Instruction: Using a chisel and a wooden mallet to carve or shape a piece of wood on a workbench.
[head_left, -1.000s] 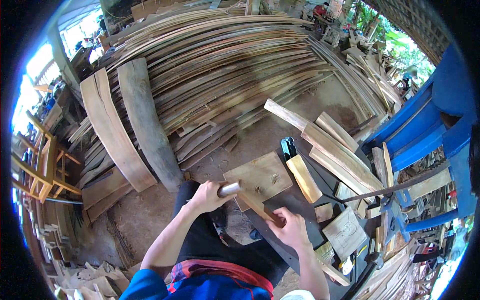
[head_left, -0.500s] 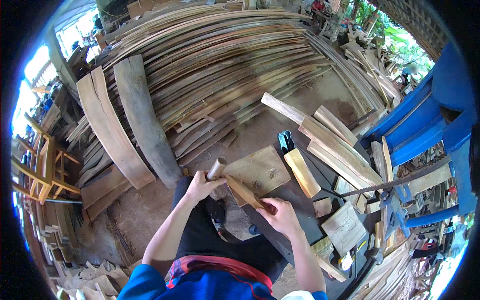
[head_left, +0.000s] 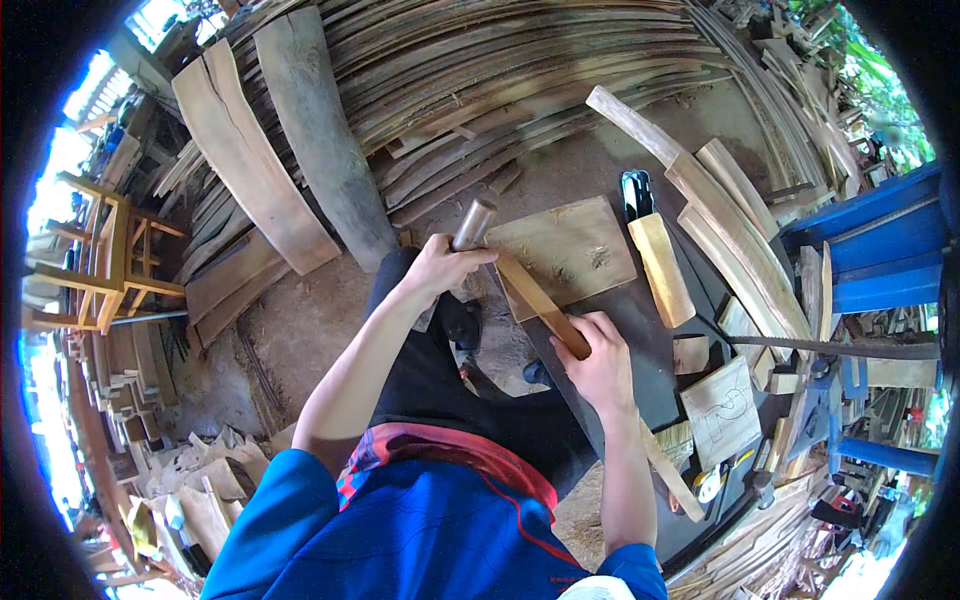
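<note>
My left hand point(head_left: 442, 268) is closed around a short round cylinder point(head_left: 474, 223), whose pale, shiny end stands up out of the fist. A flat brown wooden bar point(head_left: 535, 295) slants from that fist to my right hand point(head_left: 598, 368), which grips its nearer end. Whether the bar and the cylinder are joined is hidden by my left fingers. Both hands are over my lap, at the left edge of a dark work table point(head_left: 640, 372). Just beyond the bar, a square wooden board point(head_left: 570, 245) lies on the table.
A yellowish wood block point(head_left: 661, 270) and a black-and-teal object point(head_left: 636, 195) lie past the board. To the right are a marked board point(head_left: 722, 412), a tape measure point(head_left: 709, 486) and a long saw blade point(head_left: 840, 347). Stacked planks point(head_left: 520, 70) fill the back; a wooden chair frame point(head_left: 112, 255) stands left.
The whole view has shifted, so the table and planks sit further right and higher. Both hands keep hold; the right fingers now curl more around the bar's near end.
</note>
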